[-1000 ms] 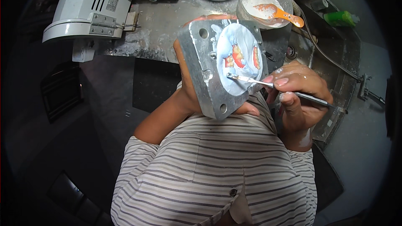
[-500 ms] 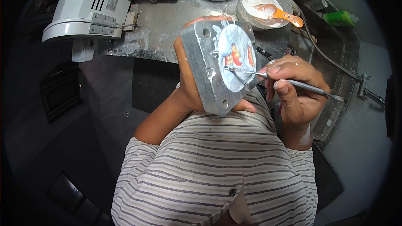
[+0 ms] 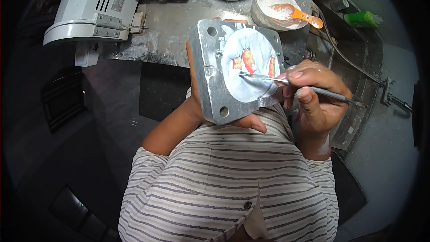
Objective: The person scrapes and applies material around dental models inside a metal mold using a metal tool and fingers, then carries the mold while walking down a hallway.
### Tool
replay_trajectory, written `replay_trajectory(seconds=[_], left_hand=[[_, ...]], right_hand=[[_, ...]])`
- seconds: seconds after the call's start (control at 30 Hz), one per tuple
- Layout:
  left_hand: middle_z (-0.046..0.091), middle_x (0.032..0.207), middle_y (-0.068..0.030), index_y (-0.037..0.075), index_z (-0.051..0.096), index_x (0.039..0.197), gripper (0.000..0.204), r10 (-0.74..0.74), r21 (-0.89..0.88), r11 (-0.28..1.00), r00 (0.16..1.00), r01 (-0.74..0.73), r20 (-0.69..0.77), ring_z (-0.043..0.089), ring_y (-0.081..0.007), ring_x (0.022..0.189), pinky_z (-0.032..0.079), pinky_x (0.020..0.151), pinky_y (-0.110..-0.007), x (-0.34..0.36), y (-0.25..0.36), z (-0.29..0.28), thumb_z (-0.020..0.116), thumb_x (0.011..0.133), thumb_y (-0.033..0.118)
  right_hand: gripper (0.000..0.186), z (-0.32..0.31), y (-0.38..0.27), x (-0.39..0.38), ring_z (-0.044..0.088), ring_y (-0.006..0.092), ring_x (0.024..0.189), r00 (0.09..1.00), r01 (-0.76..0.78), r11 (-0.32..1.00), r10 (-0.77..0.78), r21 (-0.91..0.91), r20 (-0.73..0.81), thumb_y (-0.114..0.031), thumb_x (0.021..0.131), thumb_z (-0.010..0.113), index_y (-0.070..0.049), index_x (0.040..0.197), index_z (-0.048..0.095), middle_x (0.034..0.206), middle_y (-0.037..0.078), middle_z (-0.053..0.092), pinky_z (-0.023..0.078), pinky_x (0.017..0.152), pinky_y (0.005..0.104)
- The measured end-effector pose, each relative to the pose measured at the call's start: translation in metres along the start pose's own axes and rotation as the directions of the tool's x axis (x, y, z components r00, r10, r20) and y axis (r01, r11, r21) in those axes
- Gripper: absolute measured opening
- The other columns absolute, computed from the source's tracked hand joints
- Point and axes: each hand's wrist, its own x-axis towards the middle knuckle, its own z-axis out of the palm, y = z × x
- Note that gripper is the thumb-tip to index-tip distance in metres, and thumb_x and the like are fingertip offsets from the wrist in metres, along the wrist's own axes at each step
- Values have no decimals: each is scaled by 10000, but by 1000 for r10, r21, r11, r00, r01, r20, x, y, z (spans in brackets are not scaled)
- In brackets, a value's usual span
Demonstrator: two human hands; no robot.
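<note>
Right hand point(image 3: 320, 94): fingers pinched shut around a slim metal spatula point(image 3: 327, 92), its long axis running left to right. The tip meets or nearly meets pale plaster point(image 3: 251, 90), left of the fingers, near 3 tooth clusters point(image 3: 247, 59). Left hand point(image 3: 194, 80): wrapped around the metal flask point(image 3: 214, 92) from the left. Far side: powder tub point(image 3: 265, 19).

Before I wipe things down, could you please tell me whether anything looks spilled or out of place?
Whitish residue streaks the front edge of the metal bench, outside the powder tub, and speckles the right hand, suggesting stray material.
</note>
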Motion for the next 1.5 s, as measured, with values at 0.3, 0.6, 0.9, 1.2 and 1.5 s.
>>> replay_trajectory(seconds=[0.3,0.6,0.9,1.2,1.5], left_hand=[[334,1519,-222,-21,127,1524,1512,-392,-718,582,905,382,164,408,-334,1391,359,1150,-483,-13,3,-2,958,441,628],[299,1591,-195,-1,148,1571,1539,-286,-841,482,951,246,114,362,-315,1450,318,1197,-502,-18,2,-2,904,440,719],[398,1521,-224,-24,253,1536,1290,-392,-746,611,920,267,9,451,-321,1384,391,1150,-491,-1,21,-5,560,695,904],[653,1250,-213,-44,526,1357,916,-261,-858,458,958,232,120,670,-285,1098,571,936,-413,8,25,-10,257,981,747],[705,1086,-159,-43,600,1244,879,-374,-775,569,926,274,53,680,-208,962,558,840,-341,11,41,-7,191,1017,702]], right_hand=[[350,-18,-1,-4,664,194,673,981,70,994,-53,83,-189,-239,1003,634,94,1107,633,906,266,708,523,513,238],[387,-27,5,-4,668,222,674,973,113,993,-105,28,-203,-267,1032,577,101,1146,615,914,280,714,533,527,266],[300,-28,2,-3,679,214,732,975,127,991,-130,-27,-178,-218,990,649,78,1041,651,913,207,696,528,565,254],[208,-26,-4,7,704,249,804,992,128,981,-128,-147,12,-142,921,721,63,914,686,839,171,713,565,762,335],[246,-18,-5,18,672,267,713,976,184,968,-160,-169,145,-191,915,713,42,873,648,777,189,679,547,661,345]])
